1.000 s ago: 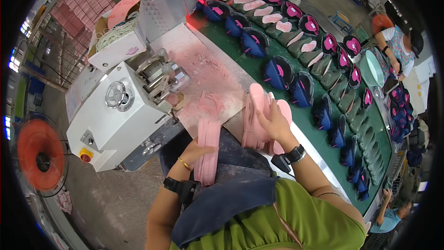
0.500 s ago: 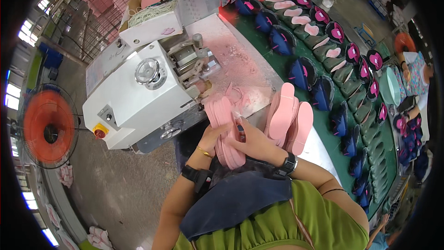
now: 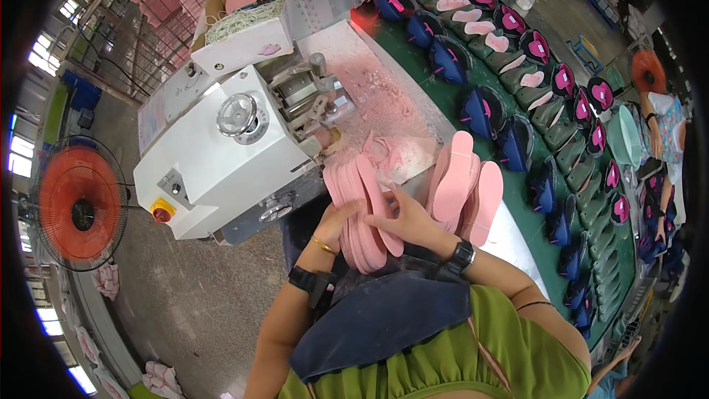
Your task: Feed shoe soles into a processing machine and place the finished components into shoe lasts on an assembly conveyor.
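Holding a stack of pink insoles, the left hand wraps its thumb over the pile's left side; the layers press too tightly to count. The right hand, half curled, holds one single pink insole, its thumb across the face and its fingers by the right edge. That piece leans apart from the stack's right side, between the two hands. One gold bracelet and one black strap circle the left wrist; one black watch-like device sits on the right.

Just right of the right hand stand two more piles of insoles, side by side. Pink scraps lie just ahead of both hands, their number unclear. Left of the left hand is one white machine with two handwheels and one red-and-yellow knob. Behind it, one open box holds pale cord.

Farther right of the right hand, a green belt carries at least eight dark blue shoe pieces. Two orange fans stand well apart, one far to either side of the hands.
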Demonstrator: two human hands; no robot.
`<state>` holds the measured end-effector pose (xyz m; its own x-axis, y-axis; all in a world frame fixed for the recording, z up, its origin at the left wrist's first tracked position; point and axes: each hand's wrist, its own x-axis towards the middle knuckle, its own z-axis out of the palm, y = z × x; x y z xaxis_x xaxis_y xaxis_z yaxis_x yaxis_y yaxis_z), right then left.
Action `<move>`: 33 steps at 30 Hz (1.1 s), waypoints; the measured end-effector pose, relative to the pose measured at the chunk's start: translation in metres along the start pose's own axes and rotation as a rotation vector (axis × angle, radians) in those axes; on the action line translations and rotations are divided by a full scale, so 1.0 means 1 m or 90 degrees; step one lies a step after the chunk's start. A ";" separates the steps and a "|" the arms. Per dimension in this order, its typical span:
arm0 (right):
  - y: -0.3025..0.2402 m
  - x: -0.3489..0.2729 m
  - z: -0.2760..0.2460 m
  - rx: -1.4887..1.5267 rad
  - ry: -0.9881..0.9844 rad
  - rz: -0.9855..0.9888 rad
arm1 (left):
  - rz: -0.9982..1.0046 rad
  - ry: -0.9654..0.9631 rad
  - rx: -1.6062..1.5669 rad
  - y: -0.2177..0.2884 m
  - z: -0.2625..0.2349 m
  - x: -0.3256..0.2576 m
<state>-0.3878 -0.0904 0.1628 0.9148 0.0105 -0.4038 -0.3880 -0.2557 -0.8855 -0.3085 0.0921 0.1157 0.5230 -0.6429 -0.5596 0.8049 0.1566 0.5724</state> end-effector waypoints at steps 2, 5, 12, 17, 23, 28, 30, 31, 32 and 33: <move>0.022 0.010 0.006 -0.071 0.236 -0.078 | 0.016 0.040 -0.016 0.002 0.007 -0.004; 0.029 0.026 -0.008 0.092 0.204 0.024 | 0.005 0.054 0.008 0.001 -0.003 -0.010; 0.022 0.104 -0.033 0.106 0.265 -0.144 | -0.006 0.057 -0.035 -0.019 -0.031 -0.042; -0.008 0.169 -0.044 0.081 0.328 -0.137 | -0.036 0.026 -0.079 -0.026 -0.028 -0.045; -0.013 0.152 -0.063 0.158 0.232 0.024 | -0.022 0.048 -0.095 -0.021 -0.022 -0.052; -0.023 0.133 -0.089 -0.298 0.476 -0.290 | -0.032 0.035 -0.072 -0.031 -0.036 -0.045; -0.023 0.139 -0.089 -0.295 0.468 -0.294 | -0.038 0.022 -0.057 -0.031 -0.035 -0.044; -0.020 0.141 -0.091 -0.295 0.461 -0.293 | -0.027 0.002 -0.058 -0.029 -0.026 -0.044; -0.022 0.146 -0.088 -0.296 0.471 -0.292 | -0.013 -0.016 -0.059 -0.024 -0.019 -0.045; -0.024 0.152 -0.082 -0.226 0.399 -0.173 | -0.015 -0.024 -0.052 -0.021 -0.017 -0.046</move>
<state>-0.2306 -0.1616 0.1418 0.9067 -0.4055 0.1165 -0.1782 -0.6183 -0.7654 -0.3453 0.1309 0.1193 0.4941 -0.6744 -0.5486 0.8378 0.2009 0.5076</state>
